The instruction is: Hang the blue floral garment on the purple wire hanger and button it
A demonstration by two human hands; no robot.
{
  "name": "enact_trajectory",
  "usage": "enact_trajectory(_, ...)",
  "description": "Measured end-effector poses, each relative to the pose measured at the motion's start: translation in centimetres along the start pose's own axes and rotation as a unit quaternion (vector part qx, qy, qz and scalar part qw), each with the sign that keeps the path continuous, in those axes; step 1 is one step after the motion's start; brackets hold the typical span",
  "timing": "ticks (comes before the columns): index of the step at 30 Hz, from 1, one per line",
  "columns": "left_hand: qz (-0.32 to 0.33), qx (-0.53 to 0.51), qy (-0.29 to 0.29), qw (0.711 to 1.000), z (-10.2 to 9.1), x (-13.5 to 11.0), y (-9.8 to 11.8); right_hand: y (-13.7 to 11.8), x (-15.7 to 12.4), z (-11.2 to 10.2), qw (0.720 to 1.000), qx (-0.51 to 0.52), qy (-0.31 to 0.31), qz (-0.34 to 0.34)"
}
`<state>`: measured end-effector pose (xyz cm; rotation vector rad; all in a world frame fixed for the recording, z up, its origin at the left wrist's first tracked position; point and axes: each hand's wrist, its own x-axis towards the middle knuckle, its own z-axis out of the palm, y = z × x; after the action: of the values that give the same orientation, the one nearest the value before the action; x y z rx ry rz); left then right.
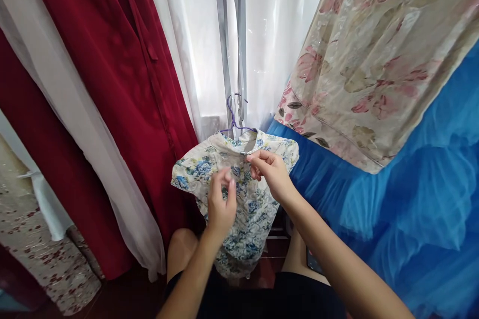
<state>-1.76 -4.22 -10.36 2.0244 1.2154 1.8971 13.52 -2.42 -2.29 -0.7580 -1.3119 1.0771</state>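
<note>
A small white dress with blue flowers hangs on a purple hanger from a metal pole. My right hand pinches the dress fabric just below its collar. My left hand is raised in front of the dress chest with fingers bent together; whether it grips the cloth is hidden from me. My knees show below the dress.
A dark red garment and white sheer fabric hang at the left. White curtains are behind the pole. A cream floral cloth and blue tulle fill the right. A spotted fabric hangs at lower left.
</note>
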Motion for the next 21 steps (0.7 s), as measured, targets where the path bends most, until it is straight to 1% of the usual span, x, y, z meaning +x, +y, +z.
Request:
enact_trajectory(1,0.038,0.007,-0.010,0.999,-0.3,2.6,0.7,-0.2,0.0,-0.1,1.000,-0.004,-0.002,-0.006)
enact_trajectory(3,0.099,0.037,-0.057,0.993,-0.6,6.7,1.9,-0.7,0.1,-0.2,1.000,-0.017,-0.006,-0.018)
enact_trajectory(5,0.146,0.076,-0.073,0.984,-0.7,9.1,2.8,-1.0,0.3,-0.1,0.999,-0.033,-0.001,-0.035)
enact_trajectory(6,0.163,0.094,-0.070,0.980,-0.7,9.7,3.1,-0.9,0.4,0.1,0.998,-0.038,0.008,-0.042)
enact_trajectory(8,0.182,0.118,-0.053,0.975,-0.5,10.0,3.5,-0.1,0.8,0.6,0.998,-0.040,0.028,-0.050)
enact_trajectory(10,0.190,0.120,-0.030,0.974,-0.4,10.0,3.6,1.5,1.1,1.2,0.997,-0.039,0.045,-0.048)
enact_trajectory(12,0.185,0.104,0.011,0.977,-0.7,10.4,3.3,3.6,1.3,1.7,0.996,-0.060,0.055,-0.032)
enact_trajectory(14,0.159,0.084,0.080,0.980,-1.8,11.4,2.3,5.6,1.2,1.5,0.994,-0.101,0.051,-0.001)
enact_trajectory(15,0.137,0.077,0.119,0.980,-2.6,12.2,1.4,6.3,0.9,1.2,0.991,-0.123,0.044,0.015)
enact_trajectory(17,0.074,0.056,0.194,0.977,-4.6,13.7,-1.1,7.3,0.1,0.5,0.988,-0.144,0.027,0.038)
enact_trajectory(18,0.031,0.035,0.223,0.974,-5.6,14.2,-2.7,7.5,-0.4,0.3,0.988,-0.144,0.021,0.041)
enact_trajectory(19,-0.020,-0.011,0.260,0.965,-6.4,14.5,-4.3,7.5,-0.8,0.1,0.989,-0.140,0.018,0.041)
enact_trajectory(20,-0.084,-0.084,0.293,0.949,-7.1,14.4,-5.8,7.3,-1.3,0.1,0.990,-0.135,0.014,0.039)
enact_trajectory(21,-0.145,-0.172,0.314,0.922,-7.5,13.9,-7.1,7.1,-1.6,0.2,0.991,-0.130,0.008,0.037)
